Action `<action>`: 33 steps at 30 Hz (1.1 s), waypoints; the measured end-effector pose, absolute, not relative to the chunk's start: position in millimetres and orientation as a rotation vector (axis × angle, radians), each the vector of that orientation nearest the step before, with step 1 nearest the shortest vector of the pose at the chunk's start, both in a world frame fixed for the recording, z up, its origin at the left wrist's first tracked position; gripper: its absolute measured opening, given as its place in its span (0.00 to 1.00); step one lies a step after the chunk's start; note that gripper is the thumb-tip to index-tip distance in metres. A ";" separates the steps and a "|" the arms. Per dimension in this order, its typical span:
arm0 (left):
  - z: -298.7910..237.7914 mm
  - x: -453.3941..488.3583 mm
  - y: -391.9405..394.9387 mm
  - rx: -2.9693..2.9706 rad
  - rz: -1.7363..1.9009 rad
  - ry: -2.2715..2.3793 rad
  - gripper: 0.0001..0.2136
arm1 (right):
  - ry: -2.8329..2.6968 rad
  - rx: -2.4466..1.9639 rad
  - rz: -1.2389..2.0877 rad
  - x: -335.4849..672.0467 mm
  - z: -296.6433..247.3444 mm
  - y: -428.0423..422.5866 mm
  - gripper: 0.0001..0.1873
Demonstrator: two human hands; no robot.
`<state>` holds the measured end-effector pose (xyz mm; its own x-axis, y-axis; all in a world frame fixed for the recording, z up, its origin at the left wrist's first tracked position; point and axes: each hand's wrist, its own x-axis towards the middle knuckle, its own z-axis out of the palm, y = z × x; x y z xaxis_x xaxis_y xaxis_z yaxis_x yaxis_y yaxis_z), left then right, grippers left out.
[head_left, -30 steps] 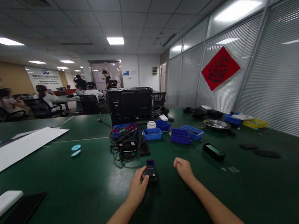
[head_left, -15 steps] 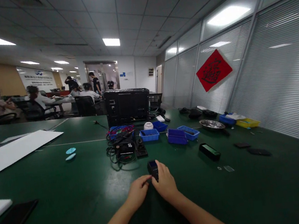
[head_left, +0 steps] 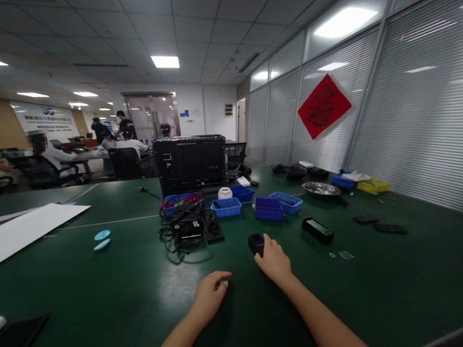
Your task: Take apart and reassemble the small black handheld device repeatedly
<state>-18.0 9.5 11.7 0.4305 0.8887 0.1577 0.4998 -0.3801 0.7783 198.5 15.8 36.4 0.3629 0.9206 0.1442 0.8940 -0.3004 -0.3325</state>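
Observation:
My right hand point(head_left: 274, 261) is closed around a small black device with a blue screen point(head_left: 256, 243) and holds it just above the green table point(head_left: 104, 308). My left hand point(head_left: 209, 295) rests low on the table to the left, fingers curled with the fingertips pinched together; nothing shows in it. A black rectangular box point(head_left: 317, 230) lies to the right of the device. A tangle of black cables and a black unit point(head_left: 188, 230) sits beyond my left hand.
Several blue bins point(head_left: 277, 205), a white ball point(head_left: 224, 193), a metal bowl point(head_left: 321, 188) and a yellow tray point(head_left: 373, 185) lie further back. A black computer case point(head_left: 191, 163) stands behind them. A white board point(head_left: 14, 235) lies at left. People sit at far desks.
The small black device passed from my left hand to my right hand, which carried it forward and to the right. My left hand let go and stayed low.

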 end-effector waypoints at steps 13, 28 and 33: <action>12.0 -18.2 9.1 2.017 0.744 1.154 0.14 | -1.499 -2.372 0.168 231.7 42.8 17.1 0.39; 16.0 -17.5 7.6 1.998 0.721 1.174 0.14 | -1.083 -2.118 0.297 294.2 54.0 20.2 0.34; 12.5 -17.7 8.5 1.997 0.743 1.151 0.14 | -1.019 -2.085 0.269 304.9 55.8 16.5 0.35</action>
<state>-17.7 8.5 12.5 0.4391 0.8891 0.1296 0.4844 -0.3557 0.7992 304.9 16.5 55.8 0.6558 0.7417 0.1408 0.5758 -0.3708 -0.7287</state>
